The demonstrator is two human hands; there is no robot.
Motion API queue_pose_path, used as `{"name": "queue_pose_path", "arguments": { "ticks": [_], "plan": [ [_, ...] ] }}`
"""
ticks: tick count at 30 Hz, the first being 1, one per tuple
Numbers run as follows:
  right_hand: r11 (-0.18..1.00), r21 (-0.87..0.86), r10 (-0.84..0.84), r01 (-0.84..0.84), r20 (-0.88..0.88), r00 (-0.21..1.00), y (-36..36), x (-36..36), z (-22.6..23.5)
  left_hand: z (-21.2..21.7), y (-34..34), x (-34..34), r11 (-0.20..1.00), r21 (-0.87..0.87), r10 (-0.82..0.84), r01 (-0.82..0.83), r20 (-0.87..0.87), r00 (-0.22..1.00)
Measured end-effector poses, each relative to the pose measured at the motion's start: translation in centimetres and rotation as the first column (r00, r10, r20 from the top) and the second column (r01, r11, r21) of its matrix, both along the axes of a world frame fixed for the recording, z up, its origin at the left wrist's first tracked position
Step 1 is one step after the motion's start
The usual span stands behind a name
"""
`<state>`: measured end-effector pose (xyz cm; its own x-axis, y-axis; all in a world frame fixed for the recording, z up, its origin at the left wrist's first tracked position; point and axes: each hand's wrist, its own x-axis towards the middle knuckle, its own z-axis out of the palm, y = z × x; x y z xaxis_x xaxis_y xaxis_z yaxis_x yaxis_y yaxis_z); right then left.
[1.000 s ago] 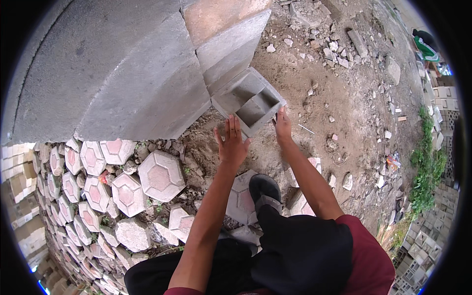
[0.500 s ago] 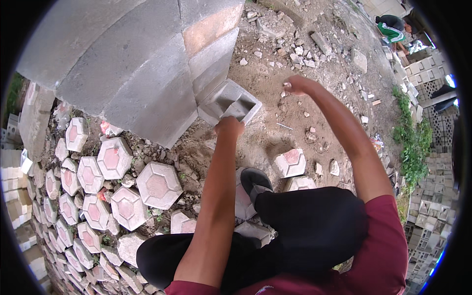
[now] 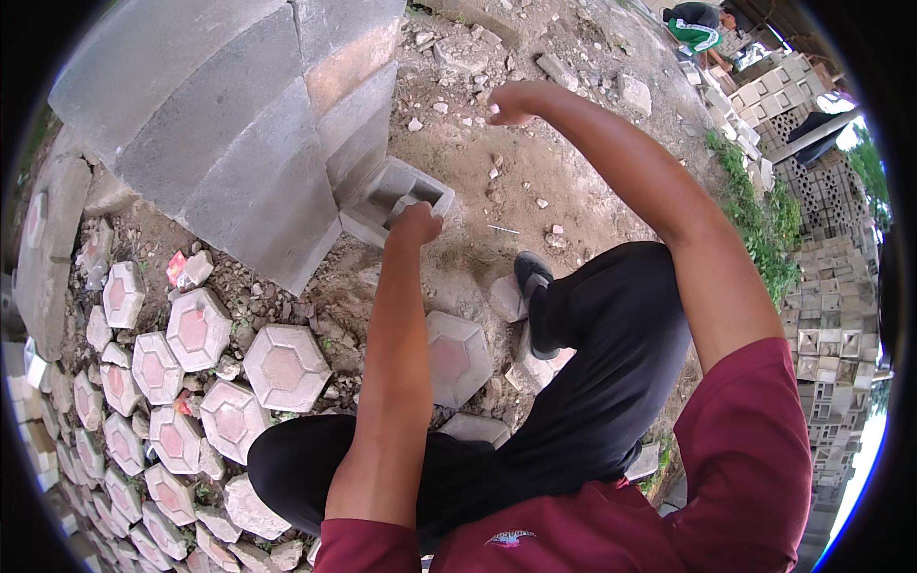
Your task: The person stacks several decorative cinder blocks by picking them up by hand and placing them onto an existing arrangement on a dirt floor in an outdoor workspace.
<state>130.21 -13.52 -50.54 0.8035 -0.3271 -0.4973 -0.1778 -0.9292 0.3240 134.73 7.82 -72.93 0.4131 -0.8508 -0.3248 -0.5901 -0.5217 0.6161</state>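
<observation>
A grey hollow concrete block rests on the dirt against the foot of a stacked grey block wall, its cavities facing up. My left hand is closed at the block's near side, its fingers reaching over the rim toward a cavity; the fingertips are partly hidden. Out ahead, above the bare ground, my right hand is held with curled fingers. Something small and pale shows at its fingertips, too small to name. It touches neither the block nor the wall.
Hexagonal pavers with pink centres cover the ground at left. Rubble lies beyond the right hand. My shoe stands near a loose paver. Green weeds and stacked blocks line the right. Another person bends at the far right.
My view has shifted, so the wall and block appear farther left. My left hand has moved farther over the block's rim. My shoe has stepped forward, uncovering a paver. The right hand stays curled.
</observation>
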Motion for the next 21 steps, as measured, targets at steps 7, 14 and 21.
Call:
{"name": "queue_pose_path", "arguments": {
  "ticks": [7,14,21],
  "plan": [
    [0.986,-0.075,0.135,-0.152,-0.191,0.972,-0.3,2.9,-6.1,-1.0,0.0,-0.3,0.977,-0.081,0.199,-0.195,0.043,0.979],
    [0.933,0.224,0.304,-0.281,-0.078,0.949,-2.4,3.0,-9.4,-2.6,-3.8,-3.4,0.974,-0.054,0.226,-0.219,0.244,0.943],
    [0.901,0.308,0.269,-0.306,0.155,0.95,-12.2,3.0,-15.0,-5.2,-4.9,-4.2,0.97,0.055,0.197,-0.237,0.396,0.897]
  ]
}}
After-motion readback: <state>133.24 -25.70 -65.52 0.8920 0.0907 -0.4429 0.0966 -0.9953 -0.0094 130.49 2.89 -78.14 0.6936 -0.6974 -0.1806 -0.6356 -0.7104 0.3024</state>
